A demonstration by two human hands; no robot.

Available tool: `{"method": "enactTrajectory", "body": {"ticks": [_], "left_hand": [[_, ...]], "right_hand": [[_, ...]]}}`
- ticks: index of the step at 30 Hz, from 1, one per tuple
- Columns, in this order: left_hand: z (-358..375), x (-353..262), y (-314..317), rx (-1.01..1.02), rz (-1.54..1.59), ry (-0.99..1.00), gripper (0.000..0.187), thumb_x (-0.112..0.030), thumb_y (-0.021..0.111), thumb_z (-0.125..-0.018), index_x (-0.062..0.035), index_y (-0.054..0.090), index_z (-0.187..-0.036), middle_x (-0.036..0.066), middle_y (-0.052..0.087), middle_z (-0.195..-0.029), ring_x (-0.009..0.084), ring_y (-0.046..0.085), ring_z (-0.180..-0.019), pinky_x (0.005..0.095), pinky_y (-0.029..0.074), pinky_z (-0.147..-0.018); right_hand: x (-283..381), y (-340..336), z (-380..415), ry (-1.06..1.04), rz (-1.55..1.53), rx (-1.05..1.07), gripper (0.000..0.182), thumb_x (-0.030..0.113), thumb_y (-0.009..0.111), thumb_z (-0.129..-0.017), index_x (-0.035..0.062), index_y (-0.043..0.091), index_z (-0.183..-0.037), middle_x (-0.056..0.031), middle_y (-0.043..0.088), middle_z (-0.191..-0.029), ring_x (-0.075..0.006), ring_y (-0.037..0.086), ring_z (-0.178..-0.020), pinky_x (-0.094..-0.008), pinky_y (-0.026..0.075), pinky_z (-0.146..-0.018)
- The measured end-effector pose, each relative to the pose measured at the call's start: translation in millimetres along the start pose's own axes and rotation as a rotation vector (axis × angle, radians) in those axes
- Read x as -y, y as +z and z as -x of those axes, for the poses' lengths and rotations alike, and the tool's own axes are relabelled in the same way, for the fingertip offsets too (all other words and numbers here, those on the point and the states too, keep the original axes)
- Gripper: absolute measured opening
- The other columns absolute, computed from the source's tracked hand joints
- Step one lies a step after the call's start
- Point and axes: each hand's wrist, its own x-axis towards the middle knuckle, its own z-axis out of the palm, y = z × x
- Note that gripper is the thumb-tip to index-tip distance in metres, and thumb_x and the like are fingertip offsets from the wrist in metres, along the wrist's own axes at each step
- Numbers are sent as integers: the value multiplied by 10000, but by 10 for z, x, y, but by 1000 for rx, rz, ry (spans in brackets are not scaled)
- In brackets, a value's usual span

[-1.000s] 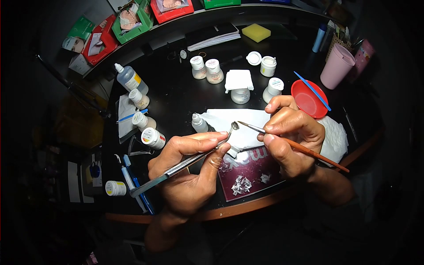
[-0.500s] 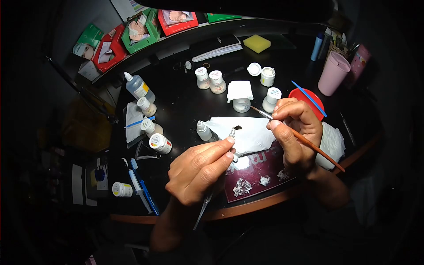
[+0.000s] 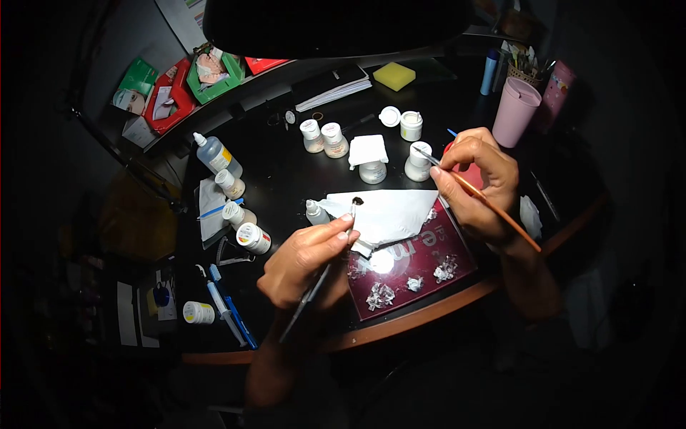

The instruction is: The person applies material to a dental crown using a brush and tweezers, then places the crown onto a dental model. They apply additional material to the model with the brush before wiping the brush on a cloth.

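Note:
In my left hand (image 3: 304, 261), fingers pinched, are slim metal tweezers (image 3: 306, 304). At their upper tip is a small dark piece (image 3: 358, 201), above a white paper tissue (image 3: 389, 218). My right hand (image 3: 480, 182) grips a fine paintbrush (image 3: 493, 206) with an orange-brown wooden handle. Its bristle end points up and left, in front of a white-capped jar (image 3: 418, 168); whether it touches cannot be made out. Close by stands a glass jar (image 3: 372, 171) with folded white tissue (image 3: 368, 151) over its top. A red dish (image 3: 468, 173) is partly hidden behind my right hand.
Crumpled scraps (image 3: 380, 295) lie on a maroon slab (image 3: 429, 268) at the front. Bottles and jars (image 3: 254, 238) line the left side. A pink cup (image 3: 516, 114) stands back right, a yellow sponge (image 3: 394, 76) at the back. A dark lamp-like shape (image 3: 336, 28) hangs overhead.
The view has shifted. The brush has swung away from the tissue-topped jar, its tip now by the white-capped jar. My left hand has turned, with the tweezers more upright; both tools stay held.

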Motion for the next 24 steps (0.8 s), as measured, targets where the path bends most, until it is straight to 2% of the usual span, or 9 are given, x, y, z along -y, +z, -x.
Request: {"method": "enactTrajectory", "body": {"ticks": [2, 4, 6, 8, 11, 14, 15, 20, 24], "left_hand": [[35, 17, 21, -47, 22, -142, 264, 84, 855, -809, 15, 692, -1005, 209, 787, -981, 254, 800, -907, 323, 651, -808], [18, 3, -3, -41, 15, -231, 219, 85, 835, -842, 16, 678, -979, 203, 784, -978, 230, 794, -925, 317, 653, -818], [10, 20, -8, -48, 69, -267, 199, 89, 818, -856, 27, 673, -978, 202, 778, -982, 234, 790, -930, 314, 652, -829], [28, 12, 2, -60, 160, -354, 189, 93, 801, -874, 40, 660, -989, 193, 771, -988, 218, 778, -939, 298, 638, -848], [49, 17, 3, -93, 327, -519, 192, 87, 796, -887, 44, 649, -1003, 182, 769, -991, 194, 764, -947, 279, 620, -861], [41, 15, 6, -101, 351, -575, 186, 78, 797, -892, 39, 650, -999, 176, 770, -992, 187, 763, -940, 281, 623, -856], [47, 23, 12, -106, 367, -583, 183, 72, 797, -896, 37, 651, -999, 174, 770, -993, 178, 761, -932, 281, 624, -851], [63, 72, 16, -119, 330, -554, 176, 36, 809, -899, 29, 653, -981, 141, 756, -916, 168, 764, -871, 279, 632, -798], [44, 71, -2, -118, 277, -503, 163, 38, 796, -909, 38, 650, -982, 157, 745, -883, 178, 769, -805, 280, 642, -726]], "right_hand": [[-91, -244, -5, 85, 117, 38, 56, 17, 788, -795, 19, 762, -844, -85, 712, -824, -195, 632, -859, -345, 499, -799], [-254, -466, 0, 205, 107, 99, 62, 51, 791, -832, 13, 782, -880, -92, 718, -850, -189, 633, -872, -333, 500, -798], [-418, -638, 2, 408, 87, 194, 166, 154, 750, -924, -2, 769, -872, -105, 696, -803, -162, 619, -789, -327, 488, -724], [-538, -629, -9, 454, 187, 239, 233, 185, 745, -928, -9, 724, -800, -96, 656, -720, -157, 591, -702, -334, 463, -651], [-635, -568, 75, 390, 375, 367, 265, 168, 755, -934, -25, 669, -774, -69, 597, -701, -111, 533, -655, -330, 397, -589], [-573, -554, 105, 394, 374, 338, 261, 143, 770, -910, -29, 647, -757, -77, 565, -677, -117, 501, -612, -329, 381, -565], [-627, -610, 134, 408, 370, 311, 252, 134, 778, -906, -16, 651, -748, -37, 533, -670, -92, 486, -632, -300, 366, -575], [-353, -1121, 375, 522, 2, 196, 159, 89, 810, -890, 35, 692, -800, 32, 520, -806, -46, 431, -684, -259, 348, -625], [-214, -1433, 773, 521, 16, 257, 122, 45, 811, -862, 23, 692, -843, -1, 535, -910, -61, 456, -779, -241, 360, -711]]}}
